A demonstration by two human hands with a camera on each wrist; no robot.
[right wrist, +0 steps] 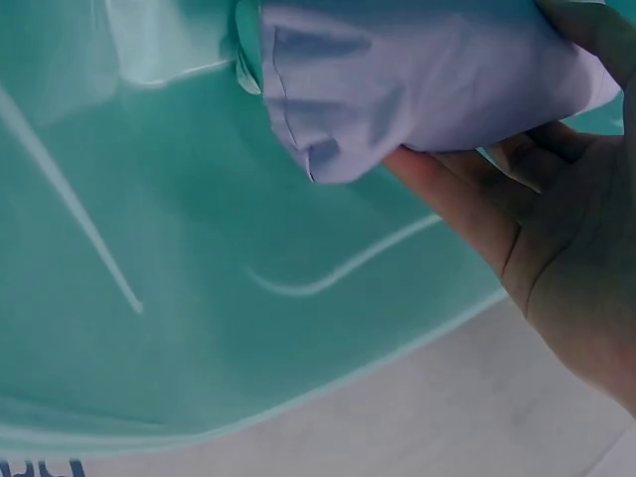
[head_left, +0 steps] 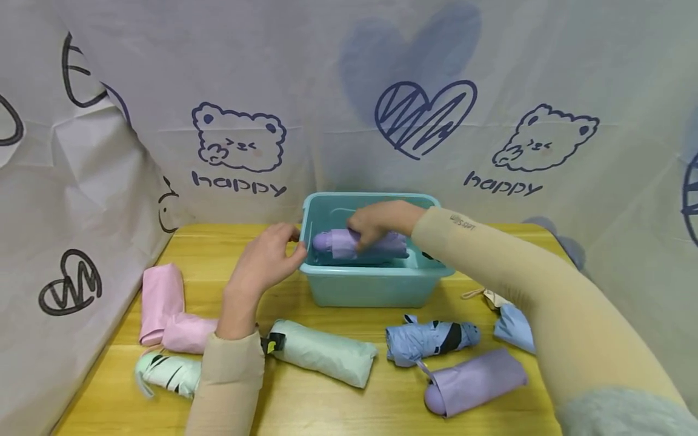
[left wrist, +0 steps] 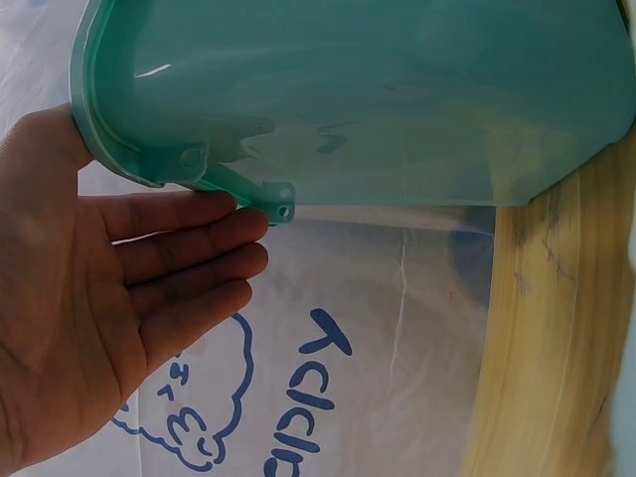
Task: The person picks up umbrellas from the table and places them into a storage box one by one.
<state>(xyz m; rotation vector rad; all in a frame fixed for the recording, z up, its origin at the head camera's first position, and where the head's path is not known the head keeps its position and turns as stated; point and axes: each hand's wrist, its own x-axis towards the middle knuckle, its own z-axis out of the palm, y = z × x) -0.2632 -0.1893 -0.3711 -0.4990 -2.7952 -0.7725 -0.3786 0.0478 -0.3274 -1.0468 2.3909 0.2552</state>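
Observation:
Inside a teal plastic bin (head_left: 376, 287), my right hand (head_left: 382, 221) grips a purple folded umbrella (head_left: 342, 243) lying lengthwise, its rounded handle end toward the left. Up close in the right wrist view, thumb and fingers hold the purple sleeve (right wrist: 417, 75) from opposite sides. My left hand (head_left: 267, 257) is at the bin's left rim, palm facing it. In the left wrist view that hand (left wrist: 109, 288) has its fingers nearly straight under the rim, by the handle fitting (left wrist: 281, 202), while the thumb reaches the rim's edge.
On the wooden table (head_left: 305, 406) lie a mint umbrella (head_left: 324, 354), a blue one (head_left: 428, 340) and another purple one (head_left: 477, 383). Pink umbrellas (head_left: 162, 303) and a striped mint one (head_left: 169, 372) are at left. A light-blue bundle (head_left: 514, 327) lies beside the right sleeve. Printed cloth (head_left: 327, 79) hangs behind.

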